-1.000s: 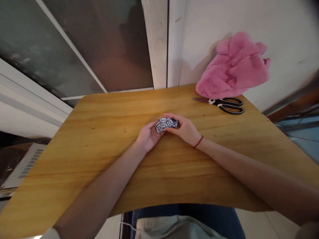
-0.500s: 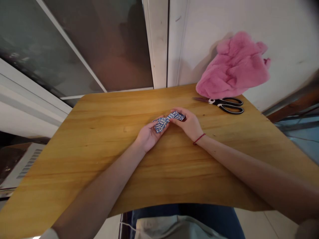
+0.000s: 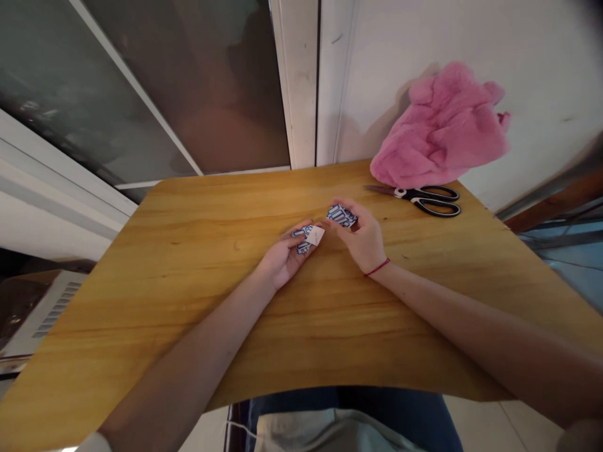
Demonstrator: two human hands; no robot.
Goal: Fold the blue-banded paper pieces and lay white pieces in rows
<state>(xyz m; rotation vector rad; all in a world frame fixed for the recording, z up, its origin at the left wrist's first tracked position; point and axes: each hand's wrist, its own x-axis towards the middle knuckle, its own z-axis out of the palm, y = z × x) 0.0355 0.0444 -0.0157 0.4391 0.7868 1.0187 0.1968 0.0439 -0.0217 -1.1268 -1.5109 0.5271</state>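
Small cards with a blue-and-white pattern are split between my two hands over the middle of the table. My left hand (image 3: 282, 254) is closed around a bunch of cards (image 3: 302, 247), thumb on top, and a plain white face (image 3: 315, 235) shows at its right end. To the right, my right hand (image 3: 363, 235) pinches another patterned bunch (image 3: 341, 216) between thumb and fingers. A narrow gap separates the two bunches, and the right fingertips come close to the white face. How many cards each hand holds is hidden.
Black-handled scissors (image 3: 431, 199) lie at the table's back right, beside a pink plush cloth (image 3: 443, 135) against the wall. The wooden table (image 3: 188, 282) meets a door frame (image 3: 301, 94) at the back. A white vented box (image 3: 47, 307) stands beyond the left edge.
My right hand has moved a little right, drawing its bunch away from the left one. A white face now shows on the left bunch, where only pattern showed before.
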